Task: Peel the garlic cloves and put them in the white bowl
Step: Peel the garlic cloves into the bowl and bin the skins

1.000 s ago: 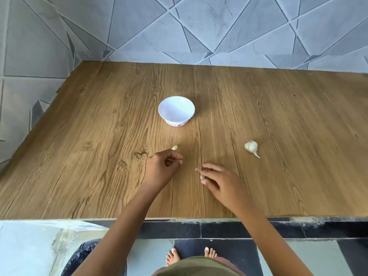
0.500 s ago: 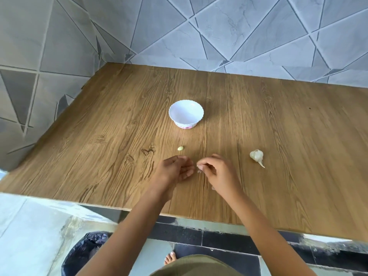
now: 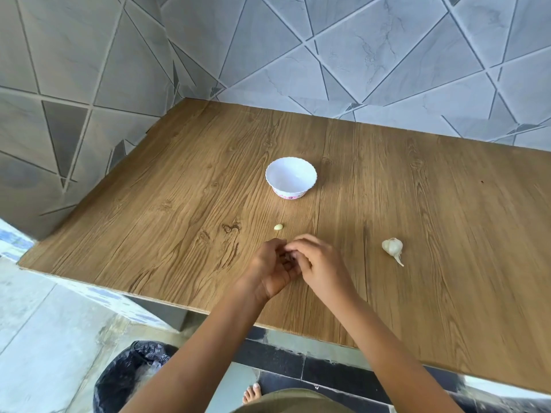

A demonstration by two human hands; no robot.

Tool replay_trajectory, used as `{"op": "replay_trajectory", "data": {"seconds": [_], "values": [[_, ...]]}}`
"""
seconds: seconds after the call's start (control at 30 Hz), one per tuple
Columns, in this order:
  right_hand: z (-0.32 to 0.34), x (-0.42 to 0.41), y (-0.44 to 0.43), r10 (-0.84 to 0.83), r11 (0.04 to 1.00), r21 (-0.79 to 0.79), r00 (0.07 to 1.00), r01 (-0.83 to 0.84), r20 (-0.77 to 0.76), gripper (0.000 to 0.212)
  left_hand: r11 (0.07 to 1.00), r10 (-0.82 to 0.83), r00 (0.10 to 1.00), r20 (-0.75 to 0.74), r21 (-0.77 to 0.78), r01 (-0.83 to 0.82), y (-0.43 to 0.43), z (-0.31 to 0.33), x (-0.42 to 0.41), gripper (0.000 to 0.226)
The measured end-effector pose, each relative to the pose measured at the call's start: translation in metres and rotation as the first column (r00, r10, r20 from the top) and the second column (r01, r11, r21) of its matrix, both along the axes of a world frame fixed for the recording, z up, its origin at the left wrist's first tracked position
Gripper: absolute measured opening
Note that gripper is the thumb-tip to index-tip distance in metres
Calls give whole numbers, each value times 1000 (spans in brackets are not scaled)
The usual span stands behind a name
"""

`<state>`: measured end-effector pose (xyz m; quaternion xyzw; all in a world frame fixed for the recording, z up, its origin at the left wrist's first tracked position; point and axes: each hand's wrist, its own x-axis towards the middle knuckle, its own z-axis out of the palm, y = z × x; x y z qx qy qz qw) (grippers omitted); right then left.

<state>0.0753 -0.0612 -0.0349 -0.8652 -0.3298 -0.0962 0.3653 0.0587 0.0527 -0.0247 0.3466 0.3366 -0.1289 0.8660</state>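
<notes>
Left hand & right hand meet just below frame center over the wooden table, fingers curled tog.; whatever's betw. them is hidden. Peeled clove lies just above, white bowl higher up, garlic bulb at right.

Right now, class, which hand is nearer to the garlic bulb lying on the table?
Right. The right hand is just left of the garlic bulb, not touching it; the left hand lies farther left, beyond the right hand.
</notes>
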Motion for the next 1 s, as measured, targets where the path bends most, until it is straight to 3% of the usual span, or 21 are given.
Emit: {"op": "replay_trajectory", "data": {"seconds": [0.17,0.33,0.53,0.67,0.8,0.9,1.0], "values": [[0,1,-1,-43,999,-24,997,45,71,18,1000,-16,1000,22,25,15,-3,3,-2,29],[2,4,-21,-76,996,53,997,76,-7,29,1000,2,999,48,-22,-1,7,4,-4,33],[-10,12,-35,-73,983,-184,963,25,-260,27,999,46,997,67,19,-47,22,-2,-7,34],[-9,12,-21,-79,979,-203,964,27,-255,4,999,47,995,83,19,-49,24,-3,-10,33],[-11,15,-14,-73,921,-390,980,-5,-185,12,998,52,996,78,39,-55,24,-3,-11,32],[-5,18,-16,-59,972,-234,974,6,-220,13,997,45,997,67,62,-49,21,-2,-12,31],[9,21,-18,80,995,-45,982,-88,-171,14,999,28,998,50,42,-30,10,3,-10,27]]}}
